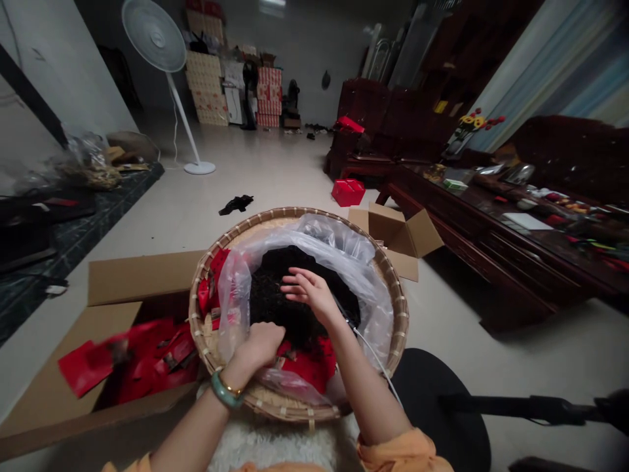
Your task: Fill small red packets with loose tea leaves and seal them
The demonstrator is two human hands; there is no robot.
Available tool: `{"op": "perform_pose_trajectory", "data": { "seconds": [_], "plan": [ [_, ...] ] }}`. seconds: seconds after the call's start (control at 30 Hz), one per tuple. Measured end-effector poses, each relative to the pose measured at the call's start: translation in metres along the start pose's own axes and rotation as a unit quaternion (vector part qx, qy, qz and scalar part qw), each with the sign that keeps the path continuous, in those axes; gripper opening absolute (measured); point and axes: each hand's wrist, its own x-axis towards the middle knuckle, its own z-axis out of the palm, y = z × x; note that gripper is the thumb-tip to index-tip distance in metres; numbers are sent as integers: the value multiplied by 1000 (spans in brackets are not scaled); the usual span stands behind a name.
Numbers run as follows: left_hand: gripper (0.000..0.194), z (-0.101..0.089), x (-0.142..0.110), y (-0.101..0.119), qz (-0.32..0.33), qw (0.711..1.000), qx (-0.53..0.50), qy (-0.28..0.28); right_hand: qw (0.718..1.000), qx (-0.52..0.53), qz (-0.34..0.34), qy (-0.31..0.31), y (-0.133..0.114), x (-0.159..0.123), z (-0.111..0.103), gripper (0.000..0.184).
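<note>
Altogether, two hands, one basket, one dark heap

One bare left hand and one bare right hand; one round woven bamboo basket; one translucent plastic bag; one heap of loose black material; two open brown cardboard boxes; one jade-green bangle; one white standing fan; one closed red box; one dark wooden table. The flat red packets overlap too much to count.
</note>
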Motion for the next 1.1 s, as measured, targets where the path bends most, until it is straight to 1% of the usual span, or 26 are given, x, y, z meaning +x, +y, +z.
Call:
{"op": "perform_pose_trajectory", "data": {
  "seconds": [0.03, 0.1, 0.2, 0.27, 0.33, 0.4, 0.47, 0.53, 0.6, 0.7, 0.8, 0.87, 0.9, 0.97, 1.0, 1.03, 1.07, 1.1],
  "plan": [
    [28, -4, -1, -1, -3, 1000, 4, -8, 1000, -17, 5, 15, 5, -1, -12, 41],
    [27, -17, -1, -2, -4, 999, 2, -47, 998, -48, 16, 39, 14, -4, -35, 39],
    [25, -45, 6, 2, -12, 994, -47, -100, 993, -92, 28, 73, 24, -10, -59, 38],
    [24, -61, 13, 4, -12, 990, -104, -97, 987, -129, 27, 88, 29, -12, -66, 38],
    [24, -70, 21, 5, -10, 984, -163, -75, 977, -194, 3, 93, 33, -12, -68, 37],
    [23, -69, 27, 3, -17, 980, -198, -33, 951, -286, -60, 103, 37, -11, -66, 34],
    [21, -63, 33, 2, -29, 977, -211, 15, 908, -373, -143, 124, 39, -10, -60, 34],
    [21, -54, 36, 1, -34, 972, -226, 51, 864, -432, -215, 143, 40, -10, -55, 37],
    [21, -47, 38, 4, -36, 966, -243, 79, 834, -464, -261, 148, 42, -11, -50, 41],
    [19, -39, 38, 9, -40, 955, -271, 110, 801, -498, -299, 150, 48, -13, -48, 47],
    [20, -34, 37, 12, -53, 941, -307, 130, 774, -529, -320, 136, 53, -13, -49, 47],
    [21, -32, 36, 12, -56, 933, -327, 139, 755, -545, -337, 138, 54, -14, -49, 42],
    [20, -31, 36, 12, -54, 932, -330, 142, 744, -552, -346, 148, 53, -15, -48, 37],
    [19, -31, 34, 12, -45, 934, -323, 144, 724, -559, -358, 188, 50, -17, -47, 25],
    [18, -32, 33, 11, -41, 937, -315, 144, 718, -558, -360, 207, 48, -18, -47, 20],
    [17, -32, 33, 11, -37, 941, -306, 143, 719, -553, -360, 219, 46, -19, -47, 16],
    [17, -32, 32, 10, -35, 943, -297, 146, 727, -543, -356, 222, 44, -19, -47, 15],
    [17, -33, 31, 10, -37, 943, -293, 155, 742, -529, -350, 218, 43, -19, -47, 16]
  ]
}}
